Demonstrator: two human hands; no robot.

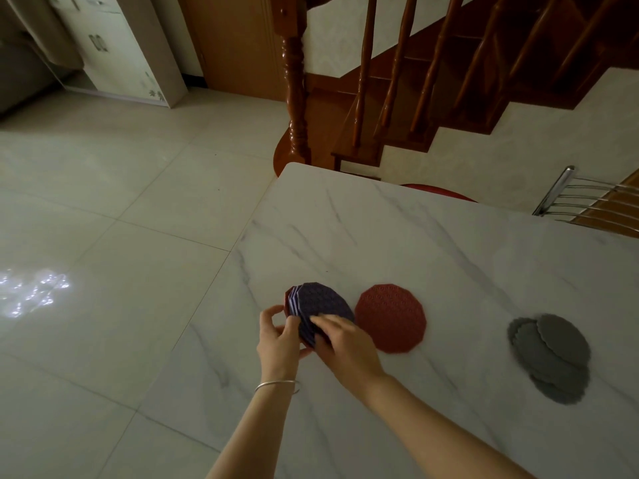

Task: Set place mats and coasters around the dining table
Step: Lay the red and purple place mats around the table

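Fingers (288,331) of our left hand (278,340) are curling round the near edge of a fanned stack of purple and red polygonal textured mats (320,311), gripping it tilted just above the white marble-veined desk (432,243). We're holding it fanned, probably so single mats can be peeled off. Our right hand (345,344) is lying flat-ish across the top purple mat, fingers closed lightly on it with the thumb hidden, likely sliding or pinching one off.

One red polygonal textured mat (390,318) is lying flat on the desk just beside the stack, to its right; we're reading that as one setting already placed. A loose overlapping pile of grey scalloped round coasters (553,354) is sitting well apart on the right, apparently staged for handing out.

A silver bangle (276,385) is sitting on our left wrist. A metal-backed chair (581,198) is standing at the far side.

Embossed pattern on the red mat is looking like characters, too small to read. No brands or labels legible.
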